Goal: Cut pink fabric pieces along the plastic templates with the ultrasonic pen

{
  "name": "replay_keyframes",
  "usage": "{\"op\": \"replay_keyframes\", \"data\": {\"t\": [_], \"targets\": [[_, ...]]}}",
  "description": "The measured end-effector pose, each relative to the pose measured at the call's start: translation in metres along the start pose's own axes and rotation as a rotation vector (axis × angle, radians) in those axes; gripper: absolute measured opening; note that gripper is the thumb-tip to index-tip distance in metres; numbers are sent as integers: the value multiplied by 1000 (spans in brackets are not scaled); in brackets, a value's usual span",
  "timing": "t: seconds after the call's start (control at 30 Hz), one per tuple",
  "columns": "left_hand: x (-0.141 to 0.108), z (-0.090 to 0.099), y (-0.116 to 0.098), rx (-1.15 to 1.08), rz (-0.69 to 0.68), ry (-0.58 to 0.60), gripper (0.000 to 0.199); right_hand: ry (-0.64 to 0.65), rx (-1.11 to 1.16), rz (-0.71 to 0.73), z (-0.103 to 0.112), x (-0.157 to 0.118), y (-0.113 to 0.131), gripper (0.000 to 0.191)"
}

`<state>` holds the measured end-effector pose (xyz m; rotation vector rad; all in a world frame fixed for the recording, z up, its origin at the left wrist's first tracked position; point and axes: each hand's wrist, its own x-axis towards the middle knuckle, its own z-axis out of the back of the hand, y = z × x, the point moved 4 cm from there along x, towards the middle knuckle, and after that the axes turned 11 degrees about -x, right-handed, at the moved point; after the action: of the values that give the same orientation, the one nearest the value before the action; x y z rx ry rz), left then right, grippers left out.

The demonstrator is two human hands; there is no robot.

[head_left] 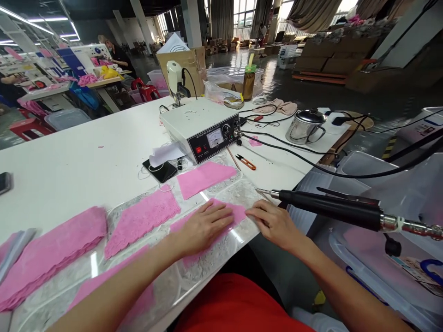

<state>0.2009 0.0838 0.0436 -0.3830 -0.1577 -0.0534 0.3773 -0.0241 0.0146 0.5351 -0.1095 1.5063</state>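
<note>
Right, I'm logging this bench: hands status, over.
Left hand flat on pink fabric. Right hand, fingers at its end. Black-handled tool close by, possibly in the way.

A sewing workshop on a factory floor is surrounding the left grip and right grip. Far ahead and left of the grips, a person is sitting by an industrial sewing machine under tube lights. Pink cut fabric is lying left of the left grip; cardboard cartons are standing stacked far beyond the right grip.
</note>
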Motion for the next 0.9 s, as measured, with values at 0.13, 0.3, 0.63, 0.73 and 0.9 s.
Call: {"op": "replay_keyframes", "data": {"t": [0.13,0.3,0.63,0.73,0.9], "targets": [[16,-11,7,1,-19,53,37,-64,65,-32,2,-6,-5,28],[16,-12,9,8,-22,60,41,-227,187,-198,10,-21,-10,19],[15,-15,9,-27,10,86,41,-545,545,-749,11,-59,-41,51],[15,-16,9,-28,-2,65,40,-774,677,-644,17,-39,-37,53],[15,-18,8,-14,-13,67,39,-903,810,-662,26,-4,-34,37]]}}
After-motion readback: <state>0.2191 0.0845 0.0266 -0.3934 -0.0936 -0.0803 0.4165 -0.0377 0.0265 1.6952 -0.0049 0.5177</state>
